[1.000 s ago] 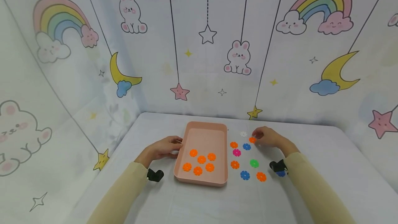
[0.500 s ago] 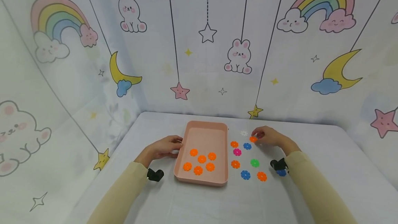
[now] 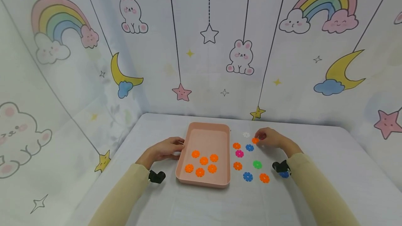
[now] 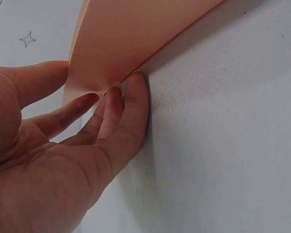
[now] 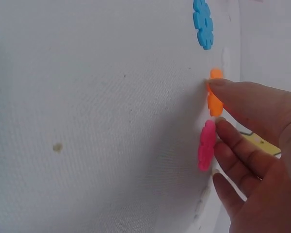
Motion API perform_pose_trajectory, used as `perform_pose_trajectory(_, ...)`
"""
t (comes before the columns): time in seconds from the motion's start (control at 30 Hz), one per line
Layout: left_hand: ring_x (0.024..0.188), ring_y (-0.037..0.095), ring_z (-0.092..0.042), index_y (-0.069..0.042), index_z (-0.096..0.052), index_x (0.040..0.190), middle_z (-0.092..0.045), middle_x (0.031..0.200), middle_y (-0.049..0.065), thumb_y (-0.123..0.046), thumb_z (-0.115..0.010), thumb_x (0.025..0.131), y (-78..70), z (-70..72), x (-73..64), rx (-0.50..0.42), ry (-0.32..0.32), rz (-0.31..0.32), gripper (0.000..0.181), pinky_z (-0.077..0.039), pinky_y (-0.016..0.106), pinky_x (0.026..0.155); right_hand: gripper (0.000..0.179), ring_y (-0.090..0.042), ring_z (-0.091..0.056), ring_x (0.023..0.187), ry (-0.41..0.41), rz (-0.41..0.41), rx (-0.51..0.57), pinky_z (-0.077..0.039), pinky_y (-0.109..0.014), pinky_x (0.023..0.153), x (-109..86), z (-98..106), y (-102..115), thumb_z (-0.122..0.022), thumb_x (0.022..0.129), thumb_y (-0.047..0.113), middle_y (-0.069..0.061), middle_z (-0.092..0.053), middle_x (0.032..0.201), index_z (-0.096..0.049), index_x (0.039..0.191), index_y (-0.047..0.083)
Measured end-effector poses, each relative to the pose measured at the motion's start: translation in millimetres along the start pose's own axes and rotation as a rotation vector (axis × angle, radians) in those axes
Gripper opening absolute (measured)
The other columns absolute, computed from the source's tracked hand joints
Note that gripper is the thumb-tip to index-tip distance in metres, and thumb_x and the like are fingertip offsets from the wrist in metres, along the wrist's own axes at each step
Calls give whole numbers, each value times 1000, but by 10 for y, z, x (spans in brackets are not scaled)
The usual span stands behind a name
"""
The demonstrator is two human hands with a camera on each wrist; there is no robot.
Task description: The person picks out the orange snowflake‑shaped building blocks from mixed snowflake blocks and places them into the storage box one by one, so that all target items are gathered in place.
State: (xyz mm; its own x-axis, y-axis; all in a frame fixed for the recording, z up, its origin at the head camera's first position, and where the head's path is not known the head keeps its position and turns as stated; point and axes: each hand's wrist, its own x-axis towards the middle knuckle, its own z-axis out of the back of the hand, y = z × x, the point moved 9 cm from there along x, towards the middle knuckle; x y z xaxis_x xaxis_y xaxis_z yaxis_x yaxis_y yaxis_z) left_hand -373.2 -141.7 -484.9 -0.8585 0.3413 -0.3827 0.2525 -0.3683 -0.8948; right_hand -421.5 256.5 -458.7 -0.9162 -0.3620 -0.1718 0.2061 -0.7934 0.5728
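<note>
Hands (image 3: 166, 148) (image 3: 271, 138) — on tray (image 3: 208, 138), orange disc (image 3: 254, 141)

A white-covered table (image 3: 204, 205) bears a pink tray (image 3: 208, 137) beside scattered colored discs (image 3: 257, 164).

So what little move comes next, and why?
Probably the right grip should lift the orange disc toward the tray: its thumb is touching that disc, and the six discs lying in the tray are all orange too.

Beige sleeves (image 3: 121, 195), black wrist cameras (image 3: 158, 176)
</note>
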Motion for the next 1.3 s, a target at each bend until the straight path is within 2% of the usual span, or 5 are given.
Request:
perform_pose_trajectory(0.3,109,26,-64,0,-47,146,-53,141,18,-18,-59,105,14,-15,11,-3,5,-4,46,-59,44,94,24,-25,-58,92,-73,-41,22,-57,-38,84,-37,65,-14,-72,93,10,-12,-64,104,-64,113,-2)
perform_pose_trajectory(0.7,111,27,-62,-1,-49,144,-55,139,18,-17,-59,105,-7,29,21,11,3,-10,43,-58,46,96,16,-26,-63,94,-177,45,52,-58,-33,81,-90,196,152,-70,97,12,-10,-69,102,-69,109,1)
perform_pose_trajectory(0.83,111,27,-62,-1,-50,144,-55,139,18,-18,-59,105,-12,41,25,20,-2,-4,44,-58,45,95,17,-26,-64,98,-191,63,86,-59,-31,82,-92,211,275,-71,97,15,-8,-69,103,-70,110,4)
perform_pose_trajectory(1.1,112,27,-63,-1,-49,145,-54,141,18,-18,-60,104,-4,21,23,23,0,1,45,-58,45,95,16,-25,-67,97,-210,149,151,-59,-42,90,-103,160,730,-71,96,15,-7,-72,101,-73,107,3)
perform_pose_trajectory(1.3,111,27,-63,-2,-49,146,-54,141,19,-18,-61,104,15,20,17,16,-2,4,46,-58,45,95,14,-25,-67,96,-169,161,201,-59,-40,89,-6,19,1109,-72,96,16,-5,-72,99,-73,105,5)
